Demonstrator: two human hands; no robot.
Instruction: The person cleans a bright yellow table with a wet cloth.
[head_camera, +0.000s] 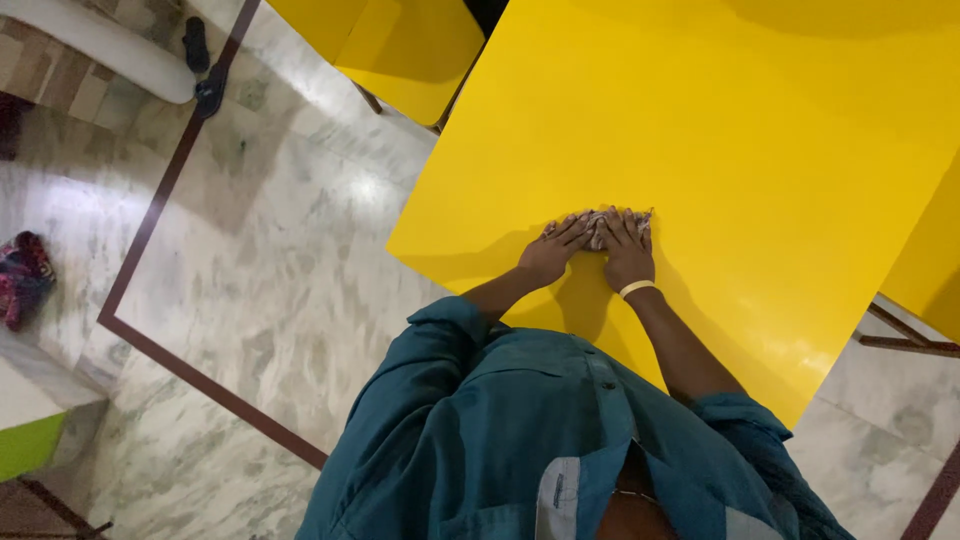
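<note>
Head camera view, looking straight down. Both hands rest on a small crumpled cloth (598, 229) lying on a yellow table (760, 130).

Left hand (549, 255): palm down, fingers spread and laid flat, fingertips touching the left edge of the cloth. It presses rather than grips.

Right hand (628, 250): palm down directly on top of the cloth, fingers extended toward the far side and covering most of it. Whether the fingers curl around any fabric cannot be told. A pale band (637, 289) sits on the right wrist.

Cloth position: near the left half of the table, a little in from the near edge, pinned flat under the hands. Its pattern is light with dark flecks; finer detail is too small to read.

Surroundings: the person wears a teal shirt (470, 440). A yellow chair (410, 50) stands at the far side, left of the table. A marble floor (260, 280) with a dark inlaid border lies to the left. A dark sandal (208, 95) lies on the floor at far left.
</note>
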